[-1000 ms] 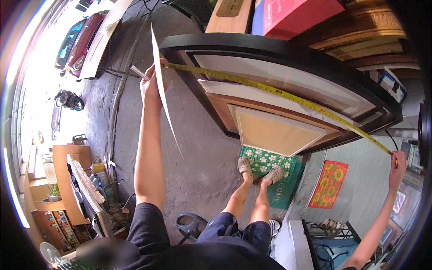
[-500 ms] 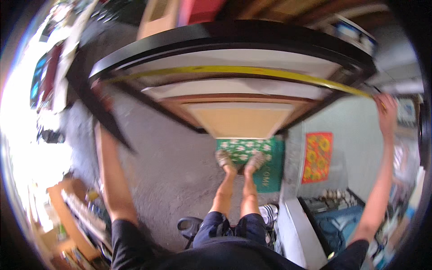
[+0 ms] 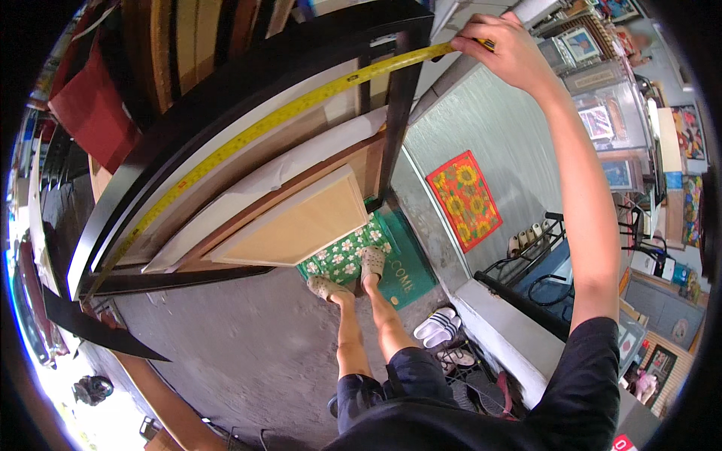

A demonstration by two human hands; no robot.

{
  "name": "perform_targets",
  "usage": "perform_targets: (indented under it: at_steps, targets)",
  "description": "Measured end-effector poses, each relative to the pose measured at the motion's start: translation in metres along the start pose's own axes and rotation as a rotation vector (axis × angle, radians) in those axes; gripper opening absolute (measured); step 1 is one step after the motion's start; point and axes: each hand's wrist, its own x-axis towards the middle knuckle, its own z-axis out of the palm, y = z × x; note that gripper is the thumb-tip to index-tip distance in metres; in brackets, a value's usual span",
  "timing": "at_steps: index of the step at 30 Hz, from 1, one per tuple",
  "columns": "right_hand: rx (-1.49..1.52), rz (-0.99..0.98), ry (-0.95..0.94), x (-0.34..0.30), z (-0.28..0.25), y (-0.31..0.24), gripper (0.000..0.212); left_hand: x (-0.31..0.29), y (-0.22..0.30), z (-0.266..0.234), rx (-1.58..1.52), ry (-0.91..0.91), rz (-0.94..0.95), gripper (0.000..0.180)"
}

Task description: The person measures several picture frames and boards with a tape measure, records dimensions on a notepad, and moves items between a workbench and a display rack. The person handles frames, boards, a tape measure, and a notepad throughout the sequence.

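Yellow measuring tape is being held stretched along the upper bar of the black frame, its line being run from the right hand toward the frame's far corner, near the left hand. Whether the frame is being touched by the tape cannot be told. Right hand: fingers being curled closely round one end of the tape, a black-and-yellow bit being exposed. Left hand: being mostly hidden beside a thin dark sheet; its opening and hold cannot be told. Within the frame's outline a white sheet and a pale panel are being seen.

Handling, judged: tape is being rated light, springy, thin-edged, liable to buckle if pushed; a flat pinch at the ends is being favoured. Frame is being rated rigid, probably heavy; its side bars are being preferred as holds. White sheet is being considered easily creased.
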Motion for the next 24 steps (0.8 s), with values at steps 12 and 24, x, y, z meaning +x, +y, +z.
perform_targets:
  at_steps: [12,24]
  targets:
    - [0.137,0.223,-0.262,0.020,-0.031,-0.014,0.033,-0.014,0.014,0.019,0.083,-0.058,-0.030,0.050]
    - [0.099,0.286,-0.384,0.023,-0.039,-0.013,0.034,-0.025,0.024,0.036,0.115,-0.113,-0.050,0.058]
